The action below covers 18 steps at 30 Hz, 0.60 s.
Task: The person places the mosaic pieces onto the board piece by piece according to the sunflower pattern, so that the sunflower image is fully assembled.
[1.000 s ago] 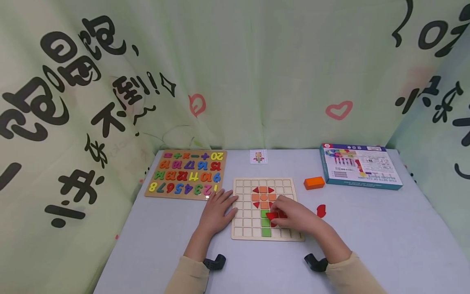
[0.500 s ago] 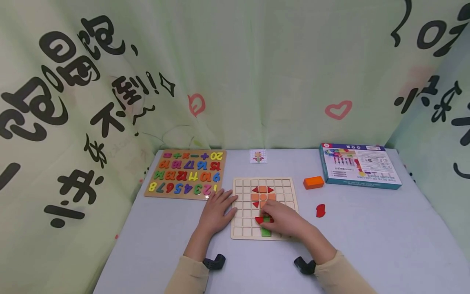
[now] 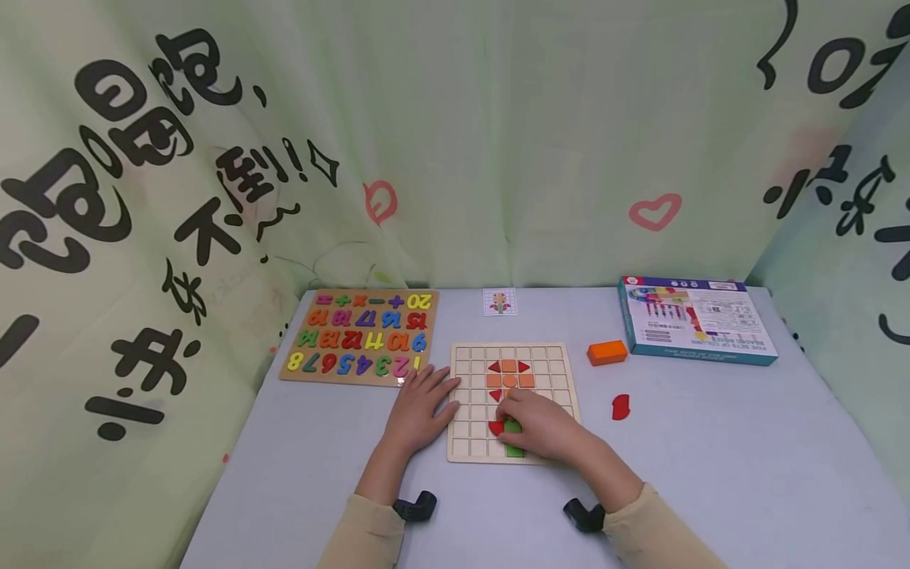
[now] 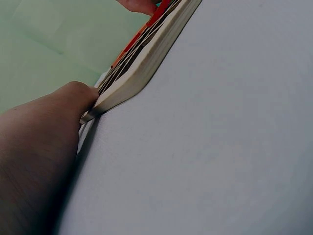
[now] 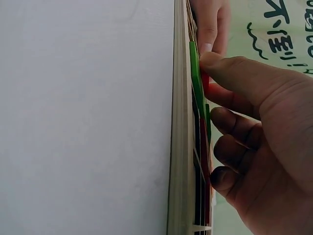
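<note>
My right hand [image 3: 543, 427] pinches a red, curved leaf-shaped tile [image 3: 495, 428] between thumb and index finger, low over the grid board, just left of the green square tiles [image 3: 515, 451]. In the right wrist view the thumb overlaps this red tile [image 5: 206, 83], and the other fingers curl close to the board. The wooden grid board [image 3: 469, 411] also carries orange tiles [image 3: 509, 367] and small red pieces [image 3: 494, 395] in its upper middle. My left hand [image 3: 421, 411] lies with fingers spread at the board's left edge, its thumb on that edge. Part of the pattern is hidden under my right hand.
Another red leaf-shaped tile [image 3: 621, 407] lies right of the board, below an orange block [image 3: 607, 353]. A boxed set [image 3: 704, 324] stands at the back right. A number puzzle board [image 3: 355, 330] sits back left, and a small pattern card [image 3: 500, 302] lies at the far edge.
My right hand has carried the red leaf-shaped tile leftward across the green tiles to their left side, slowing in the last half second. The left hand has stayed in place.
</note>
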Each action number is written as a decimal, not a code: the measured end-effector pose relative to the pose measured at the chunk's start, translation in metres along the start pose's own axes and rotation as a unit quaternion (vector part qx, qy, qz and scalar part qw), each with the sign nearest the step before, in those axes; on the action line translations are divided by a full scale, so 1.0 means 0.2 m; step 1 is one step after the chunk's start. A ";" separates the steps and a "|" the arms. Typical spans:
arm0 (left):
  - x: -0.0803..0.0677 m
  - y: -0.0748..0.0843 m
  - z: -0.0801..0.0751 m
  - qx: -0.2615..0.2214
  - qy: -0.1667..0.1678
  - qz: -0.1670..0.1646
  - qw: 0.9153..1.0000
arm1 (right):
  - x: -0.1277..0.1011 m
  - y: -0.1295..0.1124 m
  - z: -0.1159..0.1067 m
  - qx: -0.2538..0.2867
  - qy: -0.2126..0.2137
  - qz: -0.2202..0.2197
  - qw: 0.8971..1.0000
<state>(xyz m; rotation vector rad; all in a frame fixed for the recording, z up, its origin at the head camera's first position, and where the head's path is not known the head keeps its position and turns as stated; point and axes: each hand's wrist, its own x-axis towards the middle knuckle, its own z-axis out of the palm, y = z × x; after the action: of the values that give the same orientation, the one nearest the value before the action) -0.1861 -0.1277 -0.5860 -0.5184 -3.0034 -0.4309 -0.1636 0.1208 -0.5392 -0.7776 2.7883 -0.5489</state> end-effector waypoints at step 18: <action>0.00 0.00 0.00 0.001 0.001 0.003 1.000 | -0.01 0.00 -0.01 0.023 0.009 0.011 1.000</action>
<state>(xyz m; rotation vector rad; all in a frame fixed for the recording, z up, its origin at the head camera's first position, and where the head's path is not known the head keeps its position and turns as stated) -0.1856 -0.1280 -0.5864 -0.5246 -2.9988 -0.4275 -0.1622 0.1232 -0.5370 -0.7355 2.7871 -0.6174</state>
